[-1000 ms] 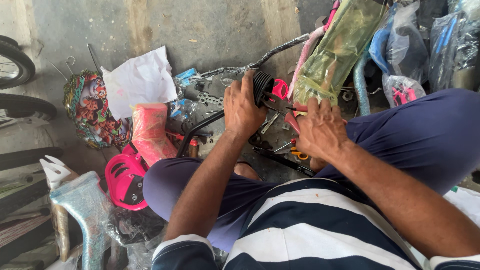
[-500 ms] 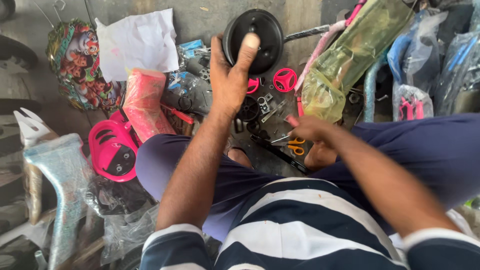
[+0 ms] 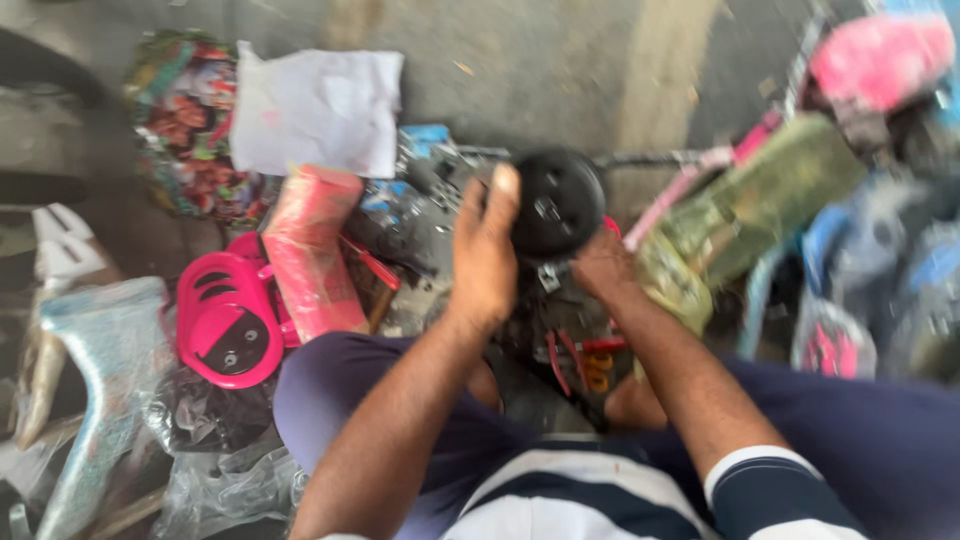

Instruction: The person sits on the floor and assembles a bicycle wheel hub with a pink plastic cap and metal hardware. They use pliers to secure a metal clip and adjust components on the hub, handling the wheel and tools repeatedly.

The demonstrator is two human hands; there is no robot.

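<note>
Two hands were on the job, and both met at the small black wheel. My left hand had it from the left side, fingers wrapped up over the rim with the tips at the top edge, closed onto the tyre. My right hand sat just under and to the right of the wheel, touching the metal bracket below the hub; whether those fingers were pinched on anything I couldn't tell, it was too blurred. The wheel faced me flat-on, its axle pointing roughly up at my head, held above my lap over the concrete floor. The left hand was the nearer one, gripping; the right lay lower. A thin metal rod ran off rightward from the wheel. Off to my left lay a pink wheel cover and a pink bag, well apart.
</note>
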